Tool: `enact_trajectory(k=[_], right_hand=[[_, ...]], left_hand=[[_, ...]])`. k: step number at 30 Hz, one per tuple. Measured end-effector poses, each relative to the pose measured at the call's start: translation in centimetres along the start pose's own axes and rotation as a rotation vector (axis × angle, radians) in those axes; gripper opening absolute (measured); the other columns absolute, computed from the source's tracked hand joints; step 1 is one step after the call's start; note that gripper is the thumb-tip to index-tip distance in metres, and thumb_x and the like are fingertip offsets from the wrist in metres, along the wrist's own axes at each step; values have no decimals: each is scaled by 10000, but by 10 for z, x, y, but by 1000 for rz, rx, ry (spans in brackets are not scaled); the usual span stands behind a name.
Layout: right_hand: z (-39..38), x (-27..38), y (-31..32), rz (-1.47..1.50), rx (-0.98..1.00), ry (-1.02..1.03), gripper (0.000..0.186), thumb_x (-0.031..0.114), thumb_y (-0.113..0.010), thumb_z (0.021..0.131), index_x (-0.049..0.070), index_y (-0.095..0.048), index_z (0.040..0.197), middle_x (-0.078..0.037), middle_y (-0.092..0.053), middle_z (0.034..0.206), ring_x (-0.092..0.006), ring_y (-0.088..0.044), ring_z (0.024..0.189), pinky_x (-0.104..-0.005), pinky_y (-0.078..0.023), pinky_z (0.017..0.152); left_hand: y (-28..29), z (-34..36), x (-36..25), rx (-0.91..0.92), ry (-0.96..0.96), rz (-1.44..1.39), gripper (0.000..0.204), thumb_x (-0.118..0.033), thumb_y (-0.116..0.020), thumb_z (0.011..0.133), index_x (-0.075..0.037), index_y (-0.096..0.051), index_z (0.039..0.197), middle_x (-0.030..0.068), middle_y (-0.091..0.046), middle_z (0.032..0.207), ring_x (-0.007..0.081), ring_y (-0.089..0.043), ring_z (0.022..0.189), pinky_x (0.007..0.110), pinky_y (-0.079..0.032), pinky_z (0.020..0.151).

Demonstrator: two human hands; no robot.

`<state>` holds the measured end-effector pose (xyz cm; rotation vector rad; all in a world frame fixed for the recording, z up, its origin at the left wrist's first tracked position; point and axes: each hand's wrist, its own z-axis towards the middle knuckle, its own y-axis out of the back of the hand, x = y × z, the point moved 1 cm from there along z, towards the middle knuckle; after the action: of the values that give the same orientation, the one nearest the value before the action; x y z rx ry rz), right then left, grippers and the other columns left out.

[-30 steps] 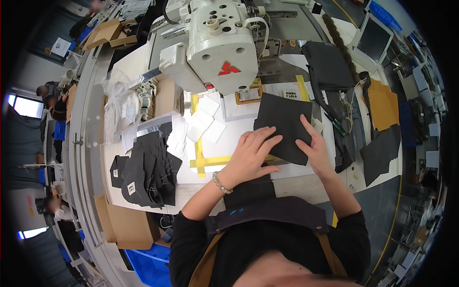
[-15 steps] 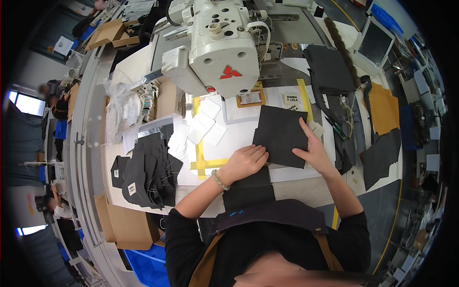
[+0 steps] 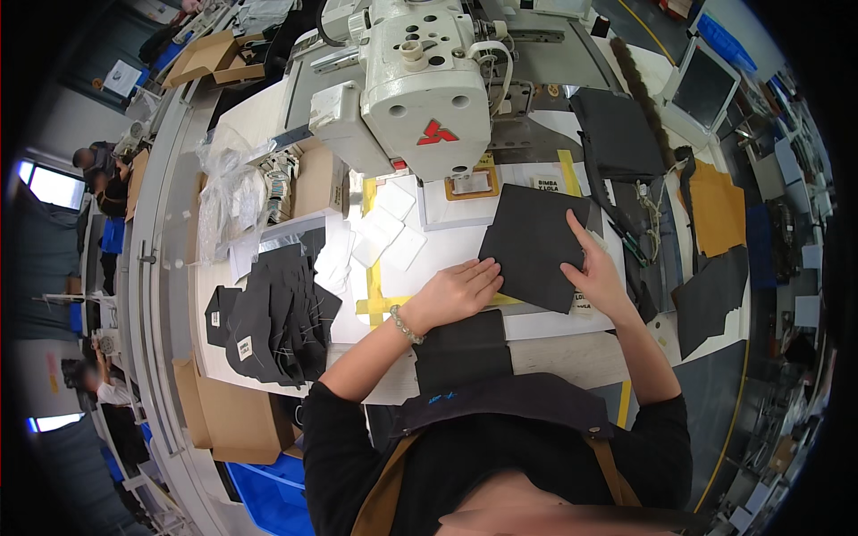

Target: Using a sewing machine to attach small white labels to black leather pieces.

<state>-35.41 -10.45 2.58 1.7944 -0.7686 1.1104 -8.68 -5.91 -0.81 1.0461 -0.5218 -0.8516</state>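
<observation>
Left hand point(image 3: 454, 292): fingers straight and together, touching the black panel point(image 3: 534, 248) at its lower-left edge. Right hand point(image 3: 601, 279): thumb and forefinger spread over its right edge; grip beneath cannot be determined.

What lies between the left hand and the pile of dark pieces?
The head view shows yellow tape on white paper between the left hand and the pile.

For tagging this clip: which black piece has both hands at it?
The flat black piece just in front of the white machine: left hand at its lower-left edge, right hand at its right. No other black piece has both, the left pile included.
</observation>
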Motion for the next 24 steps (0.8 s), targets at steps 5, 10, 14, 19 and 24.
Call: enact_trajectory(k=[5, 10, 14, 19, 24], right_hand=[[23, -26, 10, -14, -122, 194, 859, -42, -633, 789, 204, -281, 1533, -28, -547, 879, -81, -359, 605, -239, -357, 553], [45, -6, 20, -97, -86, 112, 852, -48, -634, 781, 158, -285, 1530, -24, -540, 1046, -72, -357, 653, -224, -362, 601], [59, -8, 22, -26, -65, 63, 844, -55, -631, 778, 122, -287, 1528, -10, -556, 1072, -69, -334, 691, -212, -358, 635], [77, 7, 18, 15, -22, 5, 841, -52, -626, 786, 124, -278, 1531, -33, -557, 1105, -56, -387, 645, -226, -382, 584], [106, 2, 4, 74, 29, 99, 829, -47, -615, 802, 143, -273, 1533, -55, -562, 1192, -46, -437, 603, -237, -412, 539]], left_hand=[[-2, 15, 17, 17, 1, 4, 286, -75, -593, 818, -26, -657, 1092, 102, -668, 1166, 237, -640, 1118, 343, -544, 943], [-16, 18, 35, 11, 64, -52, 304, -71, -593, 816, -47, -659, 1111, 101, -668, 1171, 241, -638, 1122, 338, -544, 943], [-20, 21, 45, -7, 95, -43, 293, -70, -603, 812, -55, -667, 1098, 100, -675, 1155, 243, -650, 1098, 331, -551, 928], [-14, 20, 52, -17, 114, 9, 260, -66, -609, 811, -49, -675, 1062, 101, -681, 1140, 236, -658, 1082, 327, -562, 894], [-10, 11, 59, -16, 146, 47, 257, -61, -606, 805, -36, -673, 1053, 109, -682, 1129, 240, -660, 1077, 330, -564, 884]])
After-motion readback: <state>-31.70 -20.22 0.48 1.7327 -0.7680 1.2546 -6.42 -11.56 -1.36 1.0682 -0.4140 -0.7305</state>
